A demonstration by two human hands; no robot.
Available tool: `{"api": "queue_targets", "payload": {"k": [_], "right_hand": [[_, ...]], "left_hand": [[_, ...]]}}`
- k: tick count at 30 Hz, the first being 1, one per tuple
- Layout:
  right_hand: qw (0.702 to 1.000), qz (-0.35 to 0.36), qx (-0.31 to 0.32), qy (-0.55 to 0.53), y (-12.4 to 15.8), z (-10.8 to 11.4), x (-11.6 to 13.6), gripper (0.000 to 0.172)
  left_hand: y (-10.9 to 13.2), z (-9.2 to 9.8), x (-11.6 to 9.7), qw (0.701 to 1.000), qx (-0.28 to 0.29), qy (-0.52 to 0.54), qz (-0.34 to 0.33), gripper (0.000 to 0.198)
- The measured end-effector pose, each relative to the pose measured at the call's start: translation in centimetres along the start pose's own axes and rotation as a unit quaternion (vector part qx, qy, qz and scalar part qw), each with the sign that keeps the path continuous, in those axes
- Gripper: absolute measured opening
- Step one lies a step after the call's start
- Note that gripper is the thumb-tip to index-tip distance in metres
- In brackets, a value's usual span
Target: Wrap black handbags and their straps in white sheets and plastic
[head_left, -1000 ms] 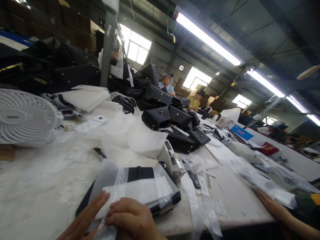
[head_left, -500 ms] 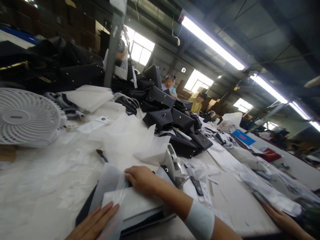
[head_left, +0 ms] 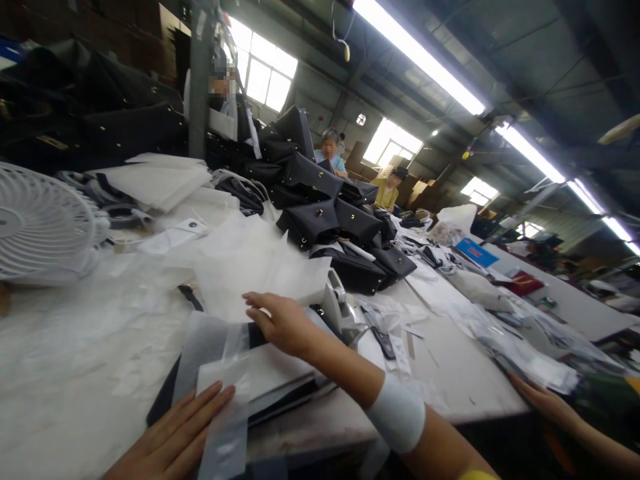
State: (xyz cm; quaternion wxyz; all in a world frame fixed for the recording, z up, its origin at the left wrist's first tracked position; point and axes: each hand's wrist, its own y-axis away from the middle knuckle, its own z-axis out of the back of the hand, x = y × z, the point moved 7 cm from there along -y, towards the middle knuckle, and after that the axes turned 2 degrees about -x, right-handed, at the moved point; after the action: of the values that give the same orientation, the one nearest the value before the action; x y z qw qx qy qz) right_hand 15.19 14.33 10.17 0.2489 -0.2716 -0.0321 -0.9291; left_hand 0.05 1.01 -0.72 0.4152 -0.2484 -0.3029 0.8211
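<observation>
My left hand [head_left: 185,423] lies flat, fingers stretched out, on a white sheet and a translucent strip [head_left: 227,427] that hangs over the near edge. Beneath them is a dark bag [head_left: 163,393] lying flat, partly covered by pale grey paper [head_left: 205,343]; much of it is hidden. Over the bag's far side, my right hand [head_left: 283,323] is held with thumb and fingers apart and nothing visible in them. Its fingertips are near loose white tissue sheets [head_left: 250,257]. A white tape dispenser [head_left: 335,293] stands just beyond my right wrist.
A grey fan [head_left: 45,223] stands at the left. Black handbags [head_left: 320,213] are heaped at the back. Right of the dispenser lies a dark strap [head_left: 383,337] among plastic wrapping. A co-worker's hand [head_left: 537,397] is at the table edge on the right; other people are farther back.
My right hand has come up off the bag's covering and its fingers have spread. The left hand stays on the sheet. The view has shifted slightly, showing more of the strip's lower end.
</observation>
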Motion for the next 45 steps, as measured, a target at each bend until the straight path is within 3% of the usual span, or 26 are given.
{"api": "queue_targets", "payload": {"k": [2,3,6,9,11,15,17,20,23,26,31,33,35,37,39,41,43,45], "right_hand": [[0.996,0.034,-0.082,-0.011,4.5,1.7,1.5,0.026],[0.993,0.071,-0.096,-0.018,7.3,1.5,2.2,0.021],[0.987,0.102,-0.114,0.039,16.2,-2.4,1.9,0.037],[0.976,-0.008,-0.192,0.105,22.8,-7.8,-1.4,0.043],[0.967,-0.087,-0.229,0.070,24.8,-10.9,-3.2,0.044],[0.912,-0.272,-0.286,-0.112,24.6,-13.4,-4.3,0.031],[0.878,-0.310,-0.297,-0.211,23.5,-13.5,-3.5,0.025],[0.849,-0.313,-0.277,-0.324,22.3,-13.8,-2.0,0.026],[0.840,-0.296,-0.239,-0.387,21.7,-14.8,-0.6,0.037],[0.829,-0.279,-0.203,-0.440,21.2,-16.0,0.6,0.036],[0.839,-0.255,-0.123,-0.464,20.0,-18.8,1.9,0.041],[0.857,-0.254,-0.073,-0.443,20.2,-20.5,2.0,0.039],[0.894,-0.235,-0.026,-0.380,20.6,-21.3,1.8,0.034],[0.950,-0.171,0.003,-0.262,20.8,-20.2,2.0,0.033],[0.990,-0.075,-0.014,-0.117,20.5,-16.6,2.7,0.034],[0.997,-0.002,-0.072,-0.019,19.1,-11.0,3.4,0.031],[0.988,0.003,-0.151,0.026,16.5,-4.8,3.2,0.030],[0.988,0.019,-0.145,0.053,12.2,-0.7,2.6,0.029]], "left_hand": [[-0.1,0.3,0.2,1.000,0.007,0.000,-0.010,0.050],[-0.1,0.3,0.3,1.000,0.011,-0.002,-0.026,0.049],[0.0,0.1,0.5,0.997,0.035,-0.018,-0.061,0.051],[0.2,-0.3,1.1,0.997,0.052,-0.028,-0.041,0.056],[0.4,-0.4,1.1,0.998,0.052,-0.026,-0.040,0.061],[0.3,-0.6,1.3,0.998,0.064,-0.014,0.000,0.064],[-0.2,-0.5,1.4,0.997,0.072,-0.005,0.031,0.062],[-1.3,0.0,1.3,0.995,0.085,0.001,0.047,0.055],[-2.4,0.6,1.4,0.994,0.082,0.004,0.065,0.057],[-2.9,1.0,1.4,0.996,0.069,-0.003,0.063,0.061],[-2.8,0.9,0.8,0.998,0.056,-0.028,0.027,0.052],[-2.7,0.8,0.4,0.998,0.054,-0.037,0.013,0.046],[-2.8,1.0,0.0,0.998,0.043,-0.045,-0.006,0.042],[-2.8,1.1,-0.4,0.998,0.029,-0.056,-0.026,0.039],[-2.8,1.3,-0.7,0.997,0.015,-0.067,-0.042,0.038],[-2.7,1.3,-0.9,0.996,0.003,-0.075,-0.051,0.037],[-2.5,1.3,-1.2,0.995,-0.013,-0.078,-0.062,0.036],[-2.2,1.2,-1.3,0.995,-0.022,-0.074,-0.061,0.037]]}}
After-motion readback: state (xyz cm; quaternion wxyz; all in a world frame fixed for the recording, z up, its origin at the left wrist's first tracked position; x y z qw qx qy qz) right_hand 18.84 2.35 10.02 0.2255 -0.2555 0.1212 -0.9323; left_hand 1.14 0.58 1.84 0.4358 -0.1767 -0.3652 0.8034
